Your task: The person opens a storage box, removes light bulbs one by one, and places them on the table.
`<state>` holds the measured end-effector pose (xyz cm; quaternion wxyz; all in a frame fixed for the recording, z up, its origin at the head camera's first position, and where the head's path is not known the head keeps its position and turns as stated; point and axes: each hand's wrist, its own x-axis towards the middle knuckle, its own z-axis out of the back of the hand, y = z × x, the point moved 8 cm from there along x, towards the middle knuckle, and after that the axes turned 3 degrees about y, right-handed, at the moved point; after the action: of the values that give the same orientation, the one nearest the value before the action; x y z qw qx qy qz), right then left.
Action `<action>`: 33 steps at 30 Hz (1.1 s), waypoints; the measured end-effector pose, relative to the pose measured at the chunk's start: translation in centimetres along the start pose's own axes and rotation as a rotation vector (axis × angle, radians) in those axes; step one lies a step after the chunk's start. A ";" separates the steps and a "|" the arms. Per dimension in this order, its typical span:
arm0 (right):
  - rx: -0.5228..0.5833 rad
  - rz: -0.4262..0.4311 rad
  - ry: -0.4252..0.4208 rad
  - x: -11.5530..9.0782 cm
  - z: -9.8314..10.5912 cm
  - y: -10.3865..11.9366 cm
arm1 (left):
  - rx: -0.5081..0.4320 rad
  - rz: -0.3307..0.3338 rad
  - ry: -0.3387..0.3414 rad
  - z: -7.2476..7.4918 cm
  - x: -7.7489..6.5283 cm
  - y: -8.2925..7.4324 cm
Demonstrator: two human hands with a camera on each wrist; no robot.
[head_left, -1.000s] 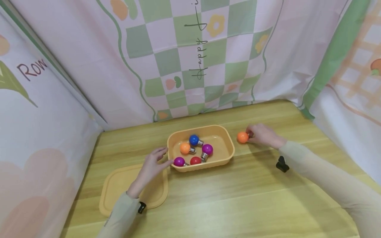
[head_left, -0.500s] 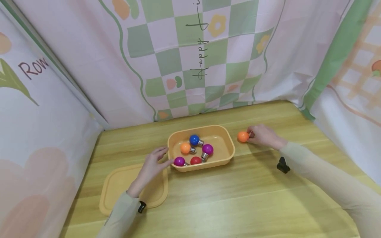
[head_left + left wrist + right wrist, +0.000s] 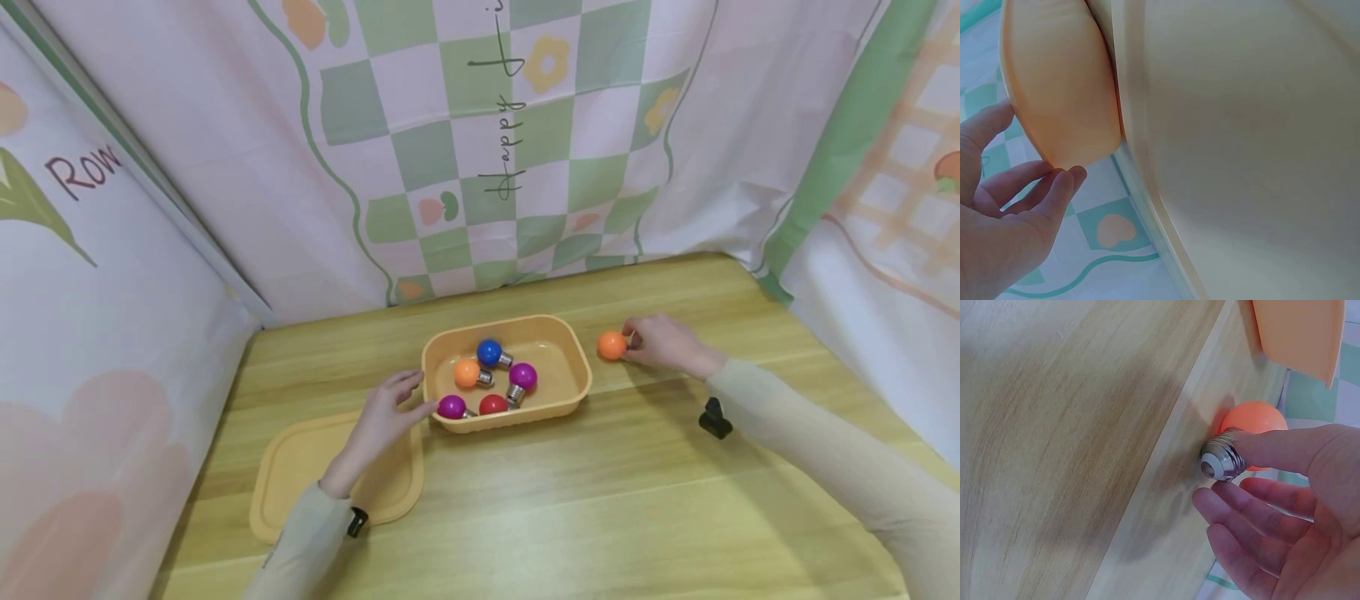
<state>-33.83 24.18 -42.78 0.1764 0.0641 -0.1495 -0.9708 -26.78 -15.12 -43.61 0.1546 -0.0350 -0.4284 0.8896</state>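
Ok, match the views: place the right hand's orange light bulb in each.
Head: orange light bulb right of centre, held by the right hand.
Left wrist: not in it.
Right wrist: right of centre, metal screw base toward the camera.
Landmark: yellow-orange box, below centre in head, upper left in left wrist, upper right in right wrist.

Right of the box (image 3: 557,371), the right hand (image 3: 663,340) partly hides the orange bulb (image 3: 611,346); inside the box, its near wall (image 3: 517,419) partly covers the red bulb (image 3: 492,404).
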 end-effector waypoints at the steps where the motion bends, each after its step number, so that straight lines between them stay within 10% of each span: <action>1: 0.000 0.002 -0.002 0.0 0.0 0.0 | -0.001 0.001 0.000 0.0 0.0 0.0; 33: 0.008 -0.025 -0.010 -0.2 -0.1 -0.1 | 0.003 0.007 -0.001 -0.1 0.1 0.2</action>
<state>-33.65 24.36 -42.93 0.1633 0.0620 -0.1536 -0.9726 -26.90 -15.19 -43.81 0.1515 -0.0358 -0.4268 0.8908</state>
